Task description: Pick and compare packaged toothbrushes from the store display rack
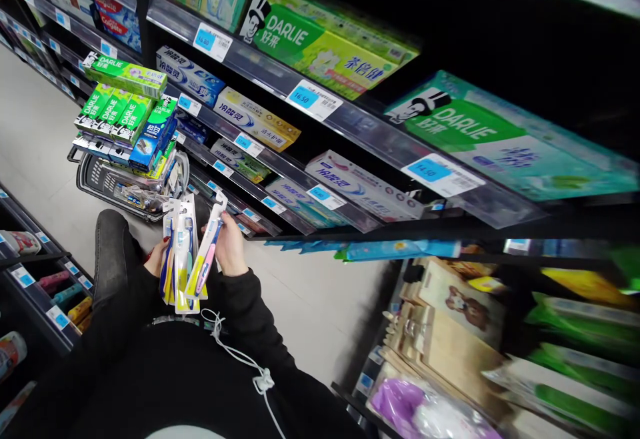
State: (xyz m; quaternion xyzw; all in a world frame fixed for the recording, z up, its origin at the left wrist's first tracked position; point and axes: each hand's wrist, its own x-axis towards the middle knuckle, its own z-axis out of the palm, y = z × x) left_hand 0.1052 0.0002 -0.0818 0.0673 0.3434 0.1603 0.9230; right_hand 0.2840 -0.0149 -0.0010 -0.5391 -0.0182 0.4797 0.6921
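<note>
Low in front of my body, my left hand (157, 257) is closed around several packaged toothbrushes (186, 239) with white cards and yellow lower ends. Beside them, my right hand (231, 245) grips one toothbrush pack (206, 252) by its edge; a pink and blue handle shows through the plastic. The packs overlap near their lower ends. Just beyond them on the floor stands a grey basket (95, 182), heaped with toothpaste boxes (117, 109) and more packaged goods. One green toothpaste box (125, 75) lies across the top of the pile.
Shelves of toothpaste (320, 39) with price tags (313, 100) run along the right and far side. Another shelf (37, 272) stands close on the left. At lower right, a rack holds wooden boards (463, 339) and bagged goods. Pale floor (295, 292) lies between.
</note>
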